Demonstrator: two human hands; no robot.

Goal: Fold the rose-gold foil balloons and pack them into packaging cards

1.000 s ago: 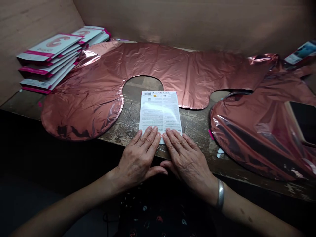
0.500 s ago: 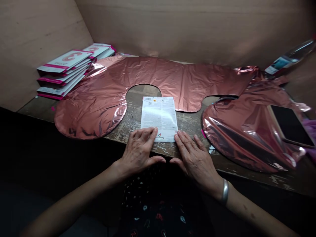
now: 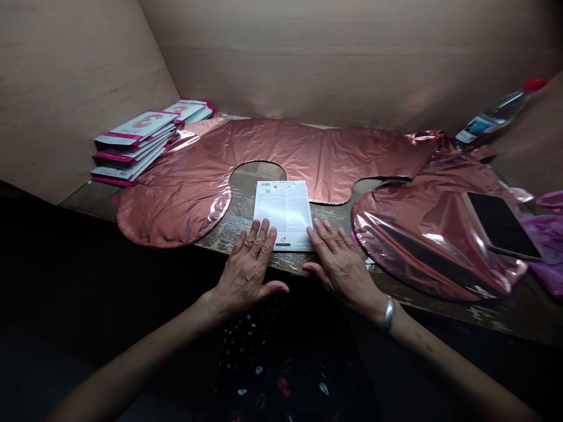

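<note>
A flat white printed packet (image 3: pixel 284 205) lies with its text side up near the table's front edge. Its lower end shows a small logo and a dark hanging slot. My left hand (image 3: pixel 248 264) rests flat on the packet's lower left corner, fingers stretched out and thumb apart. On the lower right edge lies my right hand (image 3: pixel 343 266), also flat with fingers extended, a silver bangle at its wrist. Neither hand grasps anything. Behind the packet spreads a rose-gold foil balloon (image 3: pixel 316 146), uninflated and curved, with the packet's far end close to its inner edge.
Stacked white and pink packets (image 3: pixel 136 138) stand at the left against the wooden wall (image 3: pixel 308 64). At the right, a phone (image 3: pixel 504 225) lies on more rose-gold foil (image 3: pixel 409 228). A red-capped plastic bottle (image 3: pixel 492 120) leans behind, and a purple plastic bag (image 3: pixel 548 246) sits beside the phone.
My left hand's fingers have spread and slid up along the packet's left edge. My right hand has shifted slightly up its right side. The camera view has tilted a little.
</note>
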